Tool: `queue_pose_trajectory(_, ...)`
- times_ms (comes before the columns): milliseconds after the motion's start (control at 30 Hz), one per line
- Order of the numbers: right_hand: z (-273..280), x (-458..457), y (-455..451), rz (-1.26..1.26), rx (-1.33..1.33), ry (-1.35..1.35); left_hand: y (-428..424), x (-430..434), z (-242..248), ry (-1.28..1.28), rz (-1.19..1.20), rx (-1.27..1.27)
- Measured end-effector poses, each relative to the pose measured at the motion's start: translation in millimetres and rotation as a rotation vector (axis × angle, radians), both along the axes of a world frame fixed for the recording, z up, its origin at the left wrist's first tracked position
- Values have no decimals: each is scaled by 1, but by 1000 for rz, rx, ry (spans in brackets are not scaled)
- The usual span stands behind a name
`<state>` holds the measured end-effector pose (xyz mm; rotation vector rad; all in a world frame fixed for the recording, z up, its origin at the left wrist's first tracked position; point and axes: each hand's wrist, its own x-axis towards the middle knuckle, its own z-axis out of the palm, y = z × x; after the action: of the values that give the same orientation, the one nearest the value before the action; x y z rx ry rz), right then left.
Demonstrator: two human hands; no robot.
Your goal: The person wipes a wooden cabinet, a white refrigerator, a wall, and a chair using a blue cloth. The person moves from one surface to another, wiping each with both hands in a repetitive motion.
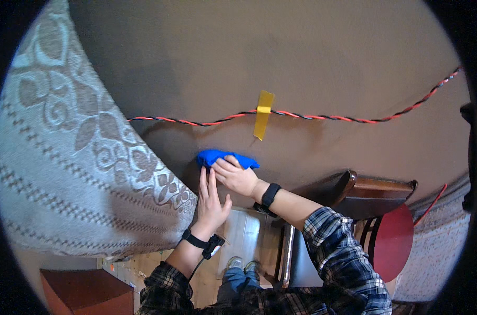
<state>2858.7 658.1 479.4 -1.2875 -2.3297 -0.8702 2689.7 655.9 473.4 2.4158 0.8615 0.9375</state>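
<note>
Pressed to the brown wall is a bright blue cloth (244,159), with my right hand (236,178) closed over it, fingers bent. My left hand (212,204) lies just below and to the left, fingers stretched towards the cloth's lower edge and thumb apart; it grips nothing. Above both hands, a twisted red and black wire (218,120) runs across the wall. A strip of yellow tape (263,122) crosses the wire and holds it to the wall. Each wrist wears a black band.
A patterned light curtain (104,165) hangs close at the left. Wooden chairs, one with a dark backrest (380,197), and a round red seat (394,242) stand at the right. A reddish-brown box (84,291) is at the lower left, above a wooden floor (207,267).
</note>
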Motion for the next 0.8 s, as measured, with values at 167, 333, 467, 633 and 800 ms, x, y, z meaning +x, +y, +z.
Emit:
queue_pose_trajectory(167, -31, 32, -41, -34, -214, 31, -8, 1, -19, 198, -102, 0)
queue_pose_trajectory(333, 8, 58, -76, -175, -50, 101, -8, 37, -4, 75, -180, 192)
queue_pose_trajectory(467, 30, 74, -93, -242, 147, 159, -7, 70, 13, -48, -250, 369)
queue_pose_trajectory(633, 12, 73, -110, -143, 129, 419, -14, 92, 7, -98, -356, 469)
queue_pose_trajectory(800, -7, 62, -133, -154, 26, 491, -23, 94, -16, -79, -391, 513)
